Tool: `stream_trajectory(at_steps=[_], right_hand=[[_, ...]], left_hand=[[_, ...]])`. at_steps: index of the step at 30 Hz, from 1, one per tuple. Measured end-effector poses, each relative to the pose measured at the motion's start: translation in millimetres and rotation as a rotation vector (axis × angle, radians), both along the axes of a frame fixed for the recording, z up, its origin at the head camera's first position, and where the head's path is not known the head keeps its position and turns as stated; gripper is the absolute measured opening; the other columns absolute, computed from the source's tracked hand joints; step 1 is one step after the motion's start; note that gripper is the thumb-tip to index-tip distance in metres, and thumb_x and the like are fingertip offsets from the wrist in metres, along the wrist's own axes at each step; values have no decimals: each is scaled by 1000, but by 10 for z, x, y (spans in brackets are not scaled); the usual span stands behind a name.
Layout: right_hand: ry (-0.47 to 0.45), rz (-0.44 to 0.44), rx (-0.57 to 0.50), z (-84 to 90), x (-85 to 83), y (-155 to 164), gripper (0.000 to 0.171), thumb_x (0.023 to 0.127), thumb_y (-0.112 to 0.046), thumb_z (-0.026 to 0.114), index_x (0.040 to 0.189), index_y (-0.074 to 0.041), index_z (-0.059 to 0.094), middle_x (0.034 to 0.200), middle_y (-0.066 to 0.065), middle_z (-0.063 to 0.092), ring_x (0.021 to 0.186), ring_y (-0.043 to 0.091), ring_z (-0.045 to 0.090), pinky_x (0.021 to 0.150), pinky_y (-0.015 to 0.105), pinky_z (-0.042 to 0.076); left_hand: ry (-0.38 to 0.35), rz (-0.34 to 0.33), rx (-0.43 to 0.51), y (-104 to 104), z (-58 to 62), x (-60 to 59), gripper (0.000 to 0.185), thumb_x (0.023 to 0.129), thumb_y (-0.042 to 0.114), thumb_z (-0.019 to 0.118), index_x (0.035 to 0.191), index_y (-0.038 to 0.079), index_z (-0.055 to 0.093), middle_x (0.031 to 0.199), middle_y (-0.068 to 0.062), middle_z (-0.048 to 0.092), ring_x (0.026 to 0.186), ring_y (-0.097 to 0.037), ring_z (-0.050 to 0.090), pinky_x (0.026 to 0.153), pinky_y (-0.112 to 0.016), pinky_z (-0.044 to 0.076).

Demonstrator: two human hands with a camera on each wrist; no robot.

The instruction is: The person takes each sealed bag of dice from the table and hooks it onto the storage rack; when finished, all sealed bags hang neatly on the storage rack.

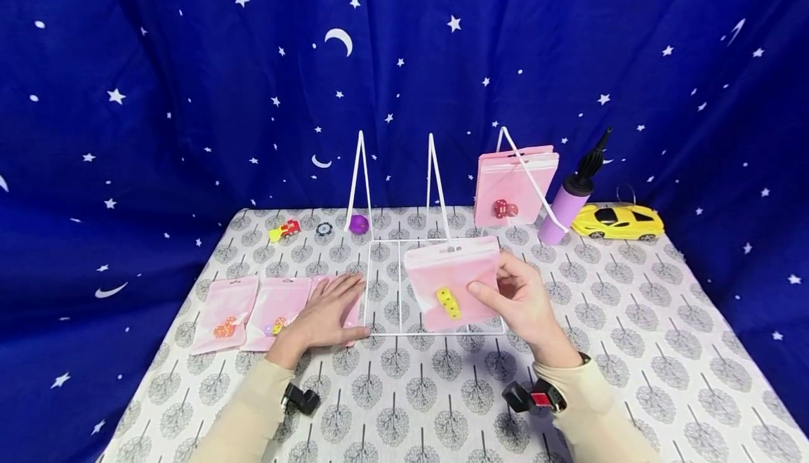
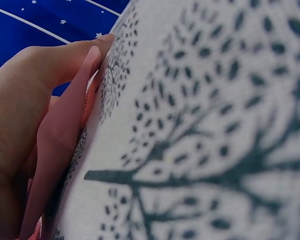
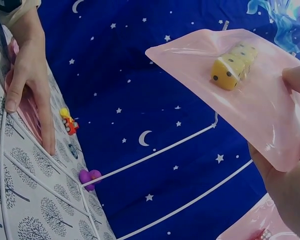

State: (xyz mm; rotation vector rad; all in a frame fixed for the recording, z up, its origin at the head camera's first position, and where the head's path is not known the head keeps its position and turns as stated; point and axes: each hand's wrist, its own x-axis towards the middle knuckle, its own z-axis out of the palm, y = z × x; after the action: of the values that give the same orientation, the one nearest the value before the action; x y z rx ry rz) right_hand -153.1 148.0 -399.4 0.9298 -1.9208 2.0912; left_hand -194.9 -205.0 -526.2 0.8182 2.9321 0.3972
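My right hand (image 1: 527, 301) pinches the right edge of a pink zip bag (image 1: 464, 308), thumb in front. Yellow dice (image 3: 232, 67) show through its clear front. The bag's hole slot overlaps the lower end of the middle prong of a white wire rack (image 1: 436, 192). My left hand (image 1: 329, 308) lies palm down with extended fingers over another pink bag (image 1: 352, 317) on the table, beside the rack's base. That bag's contents are mostly covered. Further left lie two more pink bags, one with orange dice (image 1: 225, 328), the other with mixed-colour dice (image 1: 278, 326).
Pink bags with red dice (image 1: 515, 192) hang on the rack's right prong. Behind the rack stand a purple hand pump (image 1: 562, 210) and a yellow toy car (image 1: 622, 223). A small toy truck (image 1: 286, 230), a dark round piece (image 1: 324, 229) and a purple object (image 1: 359, 224) lie at the back left.
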Motion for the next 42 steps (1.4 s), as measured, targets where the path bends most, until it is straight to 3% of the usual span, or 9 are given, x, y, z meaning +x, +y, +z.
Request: stream_trajectory(at_steps=[10, 23, 26, 30, 42], right_hand=[[122, 55, -25, -8, -8, 1, 35, 79, 22, 57, 110, 7, 61, 114, -2, 72, 88, 15, 73, 69, 36, 62], [-1, -21, -6, 25, -23, -24, 27, 84, 15, 59, 109, 7, 60, 109, -7, 73, 85, 14, 73, 67, 37, 62], [-20, -21, -11, 33, -33, -34, 28, 83, 14, 59, 108, 2, 62, 108, -6, 74, 84, 14, 73, 66, 36, 62], [-30, -34, -7, 27, -65, -47, 37, 84, 13, 59, 111, -12, 65, 106, -7, 74, 83, 13, 72, 65, 33, 61], [-56, -64, -65, -59, -247, -115, 41, 83, 16, 57, 110, -13, 65, 100, -6, 75, 78, 10, 71, 62, 27, 60]], left_hand=[[5, -5, -17, 3, 5, -7, 101, 79, 75, 57, 154, 14, 27, 163, -5, 20, 150, -31, 17, 120, -60, 10], [1, -4, -10, -8, -5, -3, 101, 79, 76, 54, 154, 14, 27, 163, -5, 20, 150, -31, 17, 120, -60, 10], [1, -5, -4, -3, 1, 2, 100, 80, 76, 54, 154, 14, 27, 163, -5, 20, 150, -31, 17, 119, -60, 10], [-3, -2, -3, 0, 19, 7, 100, 80, 74, 56, 154, 14, 27, 163, -5, 19, 150, -31, 16, 119, -61, 10], [-11, 5, -16, -1, 5, -10, 100, 80, 73, 58, 155, 15, 27, 163, -4, 18, 150, -30, 15, 120, -60, 8]])
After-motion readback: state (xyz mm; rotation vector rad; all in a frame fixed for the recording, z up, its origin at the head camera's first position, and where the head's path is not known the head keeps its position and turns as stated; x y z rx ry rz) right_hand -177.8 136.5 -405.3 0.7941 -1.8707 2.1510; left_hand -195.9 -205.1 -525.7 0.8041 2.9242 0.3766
